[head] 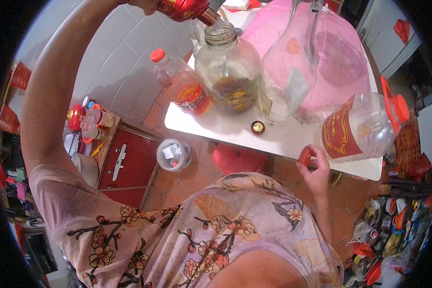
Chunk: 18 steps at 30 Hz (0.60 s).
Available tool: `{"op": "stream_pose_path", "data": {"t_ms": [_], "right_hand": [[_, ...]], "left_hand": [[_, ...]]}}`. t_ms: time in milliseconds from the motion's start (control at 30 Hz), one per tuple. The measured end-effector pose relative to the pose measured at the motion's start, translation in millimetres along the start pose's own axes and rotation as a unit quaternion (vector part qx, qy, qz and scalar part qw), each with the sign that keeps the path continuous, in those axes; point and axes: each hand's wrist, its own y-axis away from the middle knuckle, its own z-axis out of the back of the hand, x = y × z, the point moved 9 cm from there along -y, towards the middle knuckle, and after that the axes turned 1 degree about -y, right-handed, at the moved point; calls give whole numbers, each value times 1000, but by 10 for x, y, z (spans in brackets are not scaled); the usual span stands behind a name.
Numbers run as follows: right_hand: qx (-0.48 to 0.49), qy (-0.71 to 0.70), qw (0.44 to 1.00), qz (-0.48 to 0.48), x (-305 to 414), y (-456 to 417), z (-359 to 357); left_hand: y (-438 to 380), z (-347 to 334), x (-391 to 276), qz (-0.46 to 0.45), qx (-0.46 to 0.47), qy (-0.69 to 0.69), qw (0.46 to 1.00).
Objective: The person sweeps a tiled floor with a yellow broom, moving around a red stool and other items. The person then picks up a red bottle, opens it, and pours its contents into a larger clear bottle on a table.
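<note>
My left hand (144, 5), at the top edge and partly cut off, holds a red and gold bottle (183, 9) tilted downward. The bottle's neck points at the mouth of a round glass jar (234, 54) with dark contents at its bottom; whether liquid flows cannot be made out. At the table's near edge my right hand (316, 165) holds a red lid (305, 156) between thumb and fingers. A small dark red cap with a gold centre (257, 127) lies on the white table (216, 129). A plastic bottle of reddish liquid (183, 86) stands beside the jar.
A clear glass vessel (280, 86) and a pink mesh food cover (345, 54) are right of the jar. A large clear plastic jug with a red cap (360, 126) is at the table's right end. Below are a red stool (239, 158) and a small bin (162, 158).
</note>
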Motion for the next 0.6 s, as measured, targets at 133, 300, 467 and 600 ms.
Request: {"op": "stream_pose_path", "data": {"t_ms": [133,300,467,600], "right_hand": [[-3,-2,1000,-8,11,-1,18],[2,1,1000,-10,-24,23,2],[-2,-11,1000,-19,10,26,28],[-10,3,1000,1,37,10,59]], "left_hand": [[-13,33,39,7,-37,-24,999],[-49,-9,-30,-7,-29,-52,998],[10,46,34,24,-41,-55,997],[-1,33,37,27,-62,-57,996]]}}
